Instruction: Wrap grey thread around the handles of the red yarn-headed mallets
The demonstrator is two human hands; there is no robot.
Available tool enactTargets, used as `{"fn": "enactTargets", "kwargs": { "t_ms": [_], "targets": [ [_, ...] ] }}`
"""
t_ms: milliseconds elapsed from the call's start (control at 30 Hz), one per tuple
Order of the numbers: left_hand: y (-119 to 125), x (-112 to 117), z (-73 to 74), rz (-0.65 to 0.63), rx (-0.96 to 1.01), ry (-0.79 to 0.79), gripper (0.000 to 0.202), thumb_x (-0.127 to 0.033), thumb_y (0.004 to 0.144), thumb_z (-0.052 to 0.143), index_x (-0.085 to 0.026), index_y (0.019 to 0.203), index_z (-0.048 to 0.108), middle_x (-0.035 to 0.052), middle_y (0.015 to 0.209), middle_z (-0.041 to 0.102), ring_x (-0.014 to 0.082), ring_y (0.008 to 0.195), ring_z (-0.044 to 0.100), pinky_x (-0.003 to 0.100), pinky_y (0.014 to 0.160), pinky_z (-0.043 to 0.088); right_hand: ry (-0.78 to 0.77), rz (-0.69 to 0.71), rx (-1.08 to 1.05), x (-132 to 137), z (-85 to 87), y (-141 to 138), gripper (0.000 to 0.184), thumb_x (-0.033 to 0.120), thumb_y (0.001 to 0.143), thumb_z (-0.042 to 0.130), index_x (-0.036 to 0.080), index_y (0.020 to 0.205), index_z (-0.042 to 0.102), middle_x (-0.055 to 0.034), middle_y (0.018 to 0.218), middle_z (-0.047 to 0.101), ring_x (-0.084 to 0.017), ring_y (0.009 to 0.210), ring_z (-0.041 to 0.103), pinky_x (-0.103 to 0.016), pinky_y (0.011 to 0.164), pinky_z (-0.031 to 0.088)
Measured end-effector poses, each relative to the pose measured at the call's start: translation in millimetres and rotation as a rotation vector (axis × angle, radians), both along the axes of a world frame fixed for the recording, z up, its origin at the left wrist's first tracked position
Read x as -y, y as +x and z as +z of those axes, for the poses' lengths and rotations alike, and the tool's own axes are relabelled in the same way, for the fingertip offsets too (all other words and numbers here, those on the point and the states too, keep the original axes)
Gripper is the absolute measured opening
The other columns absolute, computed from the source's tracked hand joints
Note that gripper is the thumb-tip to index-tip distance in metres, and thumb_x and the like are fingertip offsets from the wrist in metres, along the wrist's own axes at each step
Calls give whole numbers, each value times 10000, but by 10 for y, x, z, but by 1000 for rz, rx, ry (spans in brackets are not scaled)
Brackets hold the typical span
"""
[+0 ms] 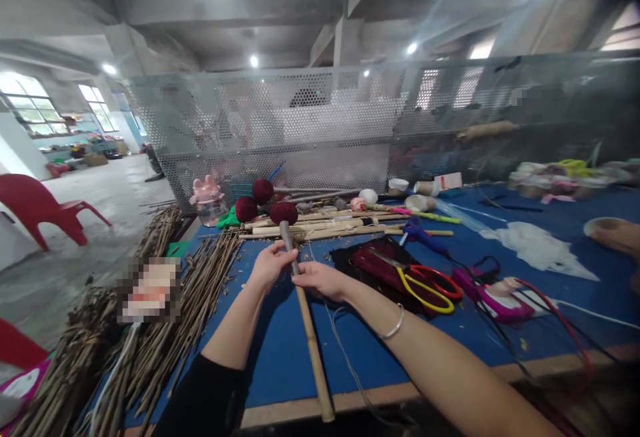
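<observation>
A bamboo stick slants across the middle of the head view, its lower end near the table's front edge. On its upper end sits a dark red ball, and grey wrapping covers the shaft below it. My left hand is closed round the wrapped part with thumb and fingers. Just below, my right hand pinches the lower end of the wrapping. A thin pale thread trails over the blue table beside the stick. Two more dark red balls lie behind my hands.
Scissors with yellow and red handles lie on dark cloth at right. Beyond them are a blue glue gun and a purple power strip with cables. Dry stalks cover the left side. Another person's hand is at far right.
</observation>
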State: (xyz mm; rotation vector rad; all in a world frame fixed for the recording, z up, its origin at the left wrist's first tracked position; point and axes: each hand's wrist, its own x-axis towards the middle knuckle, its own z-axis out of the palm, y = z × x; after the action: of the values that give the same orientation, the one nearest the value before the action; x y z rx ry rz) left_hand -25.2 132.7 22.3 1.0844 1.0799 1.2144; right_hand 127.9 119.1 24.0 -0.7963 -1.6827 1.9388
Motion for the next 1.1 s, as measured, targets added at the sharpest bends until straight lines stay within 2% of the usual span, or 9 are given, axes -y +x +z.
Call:
{"fn": "enactTargets", "kwargs": {
  "t_ms": [133, 267, 367, 433, 600, 767, 867, 967, 1100],
  "targets": [
    [19, -19, -45, -90, 59, -67, 453, -342, 537, 771, -104, 892, 620, -1, 600, 580, 26, 391, 395, 165, 385, 261, -44, 33, 11, -29, -57, 40, 326, 424, 699, 643, 176, 680, 431, 113, 442, 300, -22, 313, 197, -209, 302, 93],
    [41, 37, 13, -221, 187, -95, 390, -289, 591, 749, -115, 914, 617, 78, 790, 648, 69, 525, 539, 157, 445, 367, -123, 141, -49, -29, -86, 130, 320, 449, 719, 618, 157, 767, 497, 110, 448, 307, -29, 333, 199, -197, 317, 120],
    [58, 83, 58, -278, 265, -106, 443, -280, 617, 735, -149, 1016, 593, 90, 847, 657, 116, 631, 598, 168, 478, 414, -117, 135, -72, 17, -77, 163, 325, 457, 726, 612, 163, 764, 479, 104, 461, 323, -29, 339, 218, -198, 328, 123],
    [71, 94, 61, -261, 266, -98, 467, -304, 633, 725, -162, 1054, 582, 82, 857, 650, 115, 626, 594, 174, 468, 423, -91, 94, -61, 58, -70, 153, 342, 460, 720, 621, 167, 716, 443, 102, 463, 325, -24, 342, 226, -201, 332, 117],
    [101, 77, 32, -124, 155, -90, 421, -272, 580, 769, -102, 931, 611, 8, 631, 594, 65, 495, 532, 149, 435, 395, -94, 54, -38, 106, -108, 135, 366, 467, 708, 636, 168, 724, 426, 111, 455, 329, -20, 337, 225, -192, 327, 120],
    [112, 87, 54, -225, 223, -126, 499, -200, 616, 742, -133, 1071, 547, 108, 854, 669, 159, 690, 645, 159, 462, 430, -190, 221, -103, 43, -167, 227, 342, 429, 717, 641, 163, 846, 470, 114, 465, 338, -28, 325, 213, -182, 316, 143],
    [101, 72, 13, -282, 239, -115, 410, -227, 650, 711, -144, 1027, 574, 108, 904, 660, 158, 715, 642, 152, 436, 425, -190, 216, -111, 16, -193, 233, 321, 406, 722, 643, 168, 836, 459, 114, 471, 329, -25, 330, 205, -175, 316, 136],
    [84, 41, -60, -169, 150, -58, 360, -302, 639, 723, -133, 935, 606, 34, 720, 631, 79, 511, 558, 146, 390, 384, -177, 165, -83, 11, -220, 180, 314, 401, 727, 638, 184, 810, 426, 122, 461, 302, -25, 330, 178, -168, 312, 111],
    [55, 77, -82, 2, 63, -33, 465, -252, 565, 770, -111, 968, 586, -37, 542, 557, 36, 363, 430, 160, 379, 344, -108, 107, -45, 35, -238, 110, 316, 396, 721, 644, 184, 790, 420, 123, 460, 308, -23, 326, 174, -167, 305, 115]
  ]
}}
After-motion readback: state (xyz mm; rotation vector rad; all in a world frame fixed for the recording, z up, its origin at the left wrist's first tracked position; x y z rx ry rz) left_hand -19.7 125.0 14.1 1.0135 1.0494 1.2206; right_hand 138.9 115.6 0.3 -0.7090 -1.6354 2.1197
